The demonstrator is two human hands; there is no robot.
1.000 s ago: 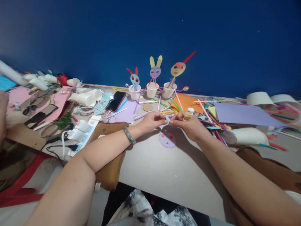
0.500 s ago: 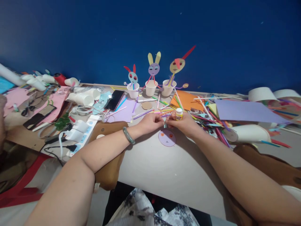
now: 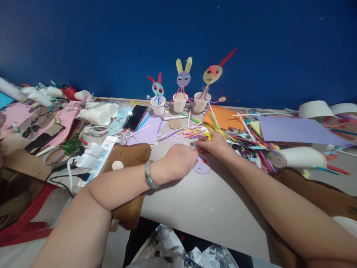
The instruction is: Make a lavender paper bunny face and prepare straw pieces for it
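My right hand [image 3: 216,145] is closed around a small yellow glue stick [image 3: 206,134] with a white end, which sticks up from its fingers. A small pale blue piece of paper [image 3: 194,145] shows between the fingertips of both hands. My left hand [image 3: 182,160], with a green bangle on its wrist, is closed, and its fingertips are hidden behind its knuckles. Just under the hands lies a round purple paper face [image 3: 201,165] with orange eyes and a small drawn mouth, partly covered by my left hand.
Three paper-cup figures with paper faces, a blue-faced one [image 3: 158,91], a purple one [image 3: 183,79] and a yellow one [image 3: 212,75], stand by the wall. Pipe cleaners and markers lie behind my right hand. A power strip [image 3: 102,154] and brown pouch [image 3: 131,158] are left; purple paper [image 3: 301,130] lies right.
My left hand has come nearer and turned, its knuckles now over part of the purple face. The glue stick in my right hand has tilted to the left.
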